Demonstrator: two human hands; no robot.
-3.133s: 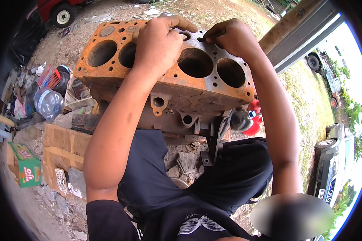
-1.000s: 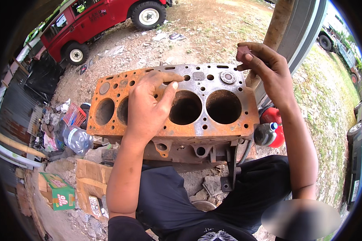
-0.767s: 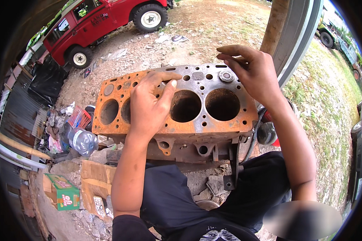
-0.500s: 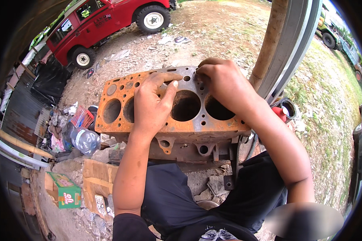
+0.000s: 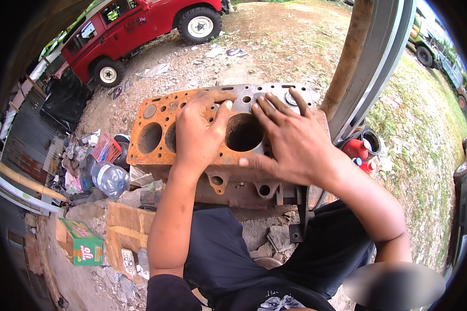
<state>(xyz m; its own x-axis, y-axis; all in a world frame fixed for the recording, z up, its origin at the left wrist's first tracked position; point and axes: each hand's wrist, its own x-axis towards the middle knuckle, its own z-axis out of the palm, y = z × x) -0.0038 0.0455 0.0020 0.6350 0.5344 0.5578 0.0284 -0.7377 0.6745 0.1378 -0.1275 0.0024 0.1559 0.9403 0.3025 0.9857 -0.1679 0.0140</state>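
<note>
A rusty engine block point(image 5: 158, 111) lies in front of me with its flat top up; its right part is bare grey metal, its left part orange with rust. Round cylinder bores and small holes run along the top. My left hand point(image 5: 200, 129) rests on the middle of it, thumb and index finger apart, other fingers curled underneath and partly hidden. Over the grey right part, my right hand point(image 5: 296, 137) lies flat with fingers spread, covering the rightmost bore. A small dark patch shows by its fingertips; I cannot make out what it is.
A pole point(image 5: 350, 62) and metal post stand right behind the block. Red bottles point(image 5: 355, 149) and a black container point(image 5: 371, 141) sit at the right. On the left are a clear plastic jug point(image 5: 110, 179), a red basket point(image 5: 107, 149), a green box point(image 5: 83, 243) and cardboard point(image 5: 127, 228). A red vehicle point(image 5: 124, 33) stands beyond.
My right hand has gone from closed fingers at the block's far edge to lying flat with spread fingers, nearer to me. The left hand keeps its place on the block.
</note>
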